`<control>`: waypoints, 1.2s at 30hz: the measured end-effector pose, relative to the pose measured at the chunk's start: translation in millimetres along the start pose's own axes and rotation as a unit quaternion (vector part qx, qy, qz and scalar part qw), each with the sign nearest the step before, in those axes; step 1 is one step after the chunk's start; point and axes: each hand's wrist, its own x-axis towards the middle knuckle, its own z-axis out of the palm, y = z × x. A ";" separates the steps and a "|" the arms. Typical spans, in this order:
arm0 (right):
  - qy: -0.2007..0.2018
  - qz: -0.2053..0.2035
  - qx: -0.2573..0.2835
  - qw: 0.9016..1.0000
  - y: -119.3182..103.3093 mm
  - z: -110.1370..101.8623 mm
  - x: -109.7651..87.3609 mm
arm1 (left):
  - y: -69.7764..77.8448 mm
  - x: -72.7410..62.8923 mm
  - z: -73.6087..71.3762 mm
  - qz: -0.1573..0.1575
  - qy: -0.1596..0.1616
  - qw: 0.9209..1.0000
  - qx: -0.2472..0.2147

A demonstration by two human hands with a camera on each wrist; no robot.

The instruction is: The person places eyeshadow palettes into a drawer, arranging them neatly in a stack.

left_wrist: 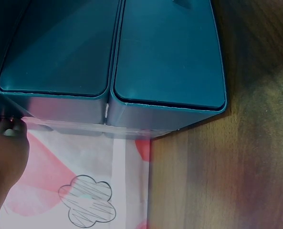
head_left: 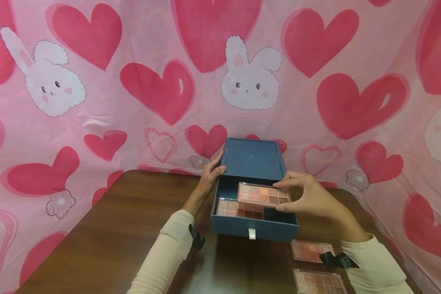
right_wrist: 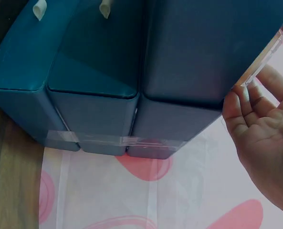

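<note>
Front palette (head_left: 320, 281) and rear palette (head_left: 308, 250) lie on the table (head_left: 95, 232), on the near side of the right hand (head_left: 308, 197). Between the hands, the blue drawer (head_left: 275, 230) stands pulled out of the box (head_left: 253, 157); the drawer palette (head_left: 229, 208) lies inside. The right hand pinches the held palette (head_left: 259, 194) by its right end, over the drawer. The left hand (head_left: 208, 175) presses the box's left side, fingers extended, thumb on the top edge. Beyond both hands hangs a heart-printed cloth (head_left: 206, 94).
</note>
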 end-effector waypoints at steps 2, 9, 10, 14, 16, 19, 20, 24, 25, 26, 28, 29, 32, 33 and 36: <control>0.001 0.003 -0.007 1.000 -2.5 0.9 2.2 | 0.4 -0.4 0.2 -0.001 0.003 1.000 0.000; -0.005 -0.020 -0.025 0.999 -10.0 6.3 7.8 | 1.7 -0.4 0.2 0.001 0.002 1.000 -0.004; -0.008 -0.025 -0.026 0.999 -11.1 8.0 9.0 | 2.0 -0.3 0.1 0.001 0.002 1.000 -0.003; -0.022 -0.034 -0.032 0.999 -15.0 17.3 14.2 | 1.8 -0.2 0.3 0.003 0.004 1.000 0.004; -0.031 -0.033 -0.036 0.998 -17.4 22.1 16.6 | 1.1 -0.4 0.4 0.002 0.005 1.000 0.007; -0.048 -0.029 -0.049 0.997 -21.7 28.4 19.9 | -0.3 -0.6 0.4 0.000 0.006 1.000 0.012; -0.054 -0.027 -0.054 0.997 -23.4 30.1 20.9 | -0.7 -0.5 0.3 -0.001 0.006 1.000 0.013; -0.072 -0.029 -0.077 0.994 -28.1 35.4 24.3 | -1.4 0.1 0.6 0.001 0.005 1.000 0.008; -0.076 -0.031 -0.084 0.993 -28.6 36.5 24.8 | -1.5 0.2 0.6 0.002 0.005 1.000 0.007; -0.081 -0.033 -0.090 0.992 -28.9 37.5 25.3 | -1.4 0.3 0.7 0.004 0.005 1.000 0.006; -0.089 -0.036 -0.105 0.990 -28.3 39.4 25.6 | -1.4 0.4 0.7 0.008 0.006 1.000 0.009; -0.092 -0.037 -0.114 0.988 -28.3 40.2 25.5 | -1.4 0.3 0.7 0.010 0.006 1.000 0.011; -0.099 -0.031 -0.140 0.985 -28.0 42.1 24.8 | -1.7 -0.1 0.6 0.015 0.007 1.000 0.019; -0.100 -0.027 -0.149 0.983 -28.3 42.6 24.5 | -2.0 -0.2 0.6 0.014 0.007 1.000 0.021; -0.099 -0.018 -0.175 0.979 -30.0 43.4 24.6 | -2.8 -0.4 0.3 0.013 0.010 1.000 0.024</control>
